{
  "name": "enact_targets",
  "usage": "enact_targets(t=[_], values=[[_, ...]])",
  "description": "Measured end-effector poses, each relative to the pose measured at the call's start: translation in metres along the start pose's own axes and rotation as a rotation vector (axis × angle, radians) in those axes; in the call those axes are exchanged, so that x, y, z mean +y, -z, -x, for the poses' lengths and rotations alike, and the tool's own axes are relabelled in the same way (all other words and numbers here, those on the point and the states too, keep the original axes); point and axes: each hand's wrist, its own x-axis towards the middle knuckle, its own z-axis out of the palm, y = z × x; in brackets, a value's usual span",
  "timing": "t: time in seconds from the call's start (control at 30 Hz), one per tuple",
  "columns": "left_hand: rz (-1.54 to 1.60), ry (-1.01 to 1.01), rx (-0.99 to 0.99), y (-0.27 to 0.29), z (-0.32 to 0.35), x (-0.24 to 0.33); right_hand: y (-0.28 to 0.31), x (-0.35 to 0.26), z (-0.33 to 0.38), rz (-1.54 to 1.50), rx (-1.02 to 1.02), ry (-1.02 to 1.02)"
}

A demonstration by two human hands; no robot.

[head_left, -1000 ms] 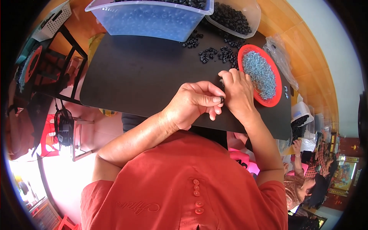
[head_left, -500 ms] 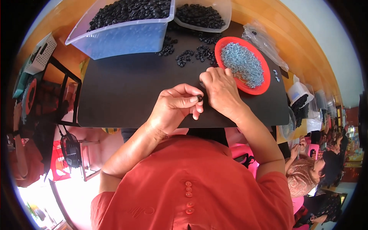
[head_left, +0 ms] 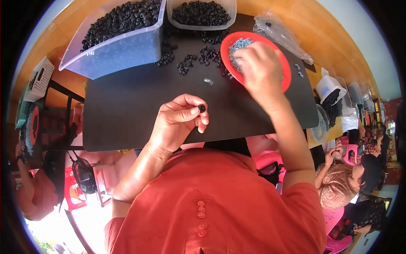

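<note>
My left hand (head_left: 175,120) pinches a small round black part with a hole (head_left: 202,109) between thumb and forefinger, above the table's near side. Over the red plate (head_left: 224,57) reaches my right hand (head_left: 260,63), its fingers smeared by motion. Small silvery metal pieces (head_left: 241,43) fill the plate, partly covered by that hand; whether the fingers hold any cannot be made out. On the dark table (head_left: 127,114), a single silvery metal piece (head_left: 208,81) lies beyond my left hand. Loose black parts (head_left: 186,64) lie in small heaps left of the plate.
A large clear bin (head_left: 114,55) and a smaller clear tub (head_left: 201,26), both full of black parts, stand at the far side. A plastic bag (head_left: 282,36) lies behind the plate. Several metal pieces (head_left: 299,70) lie near the right edge. Another person (head_left: 340,184) sits at right.
My right hand has moved from beside my left hand to over the red plate. A silvery metal piece now shows on the table. My left hand still pinches the black part.
</note>
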Motion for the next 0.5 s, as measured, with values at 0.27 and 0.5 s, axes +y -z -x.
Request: enact_targets(t=[0.27,0.5], values=[[-0.001,0.032,0.006,-0.003,-0.002,0.003,0.019,0.030,0.049,0.173,-0.363,-0.235],[-0.048,0.012,0.032,-0.005,-0.001,0.000,0.030,0.040,0.044,0.214,-0.337,-0.255]])
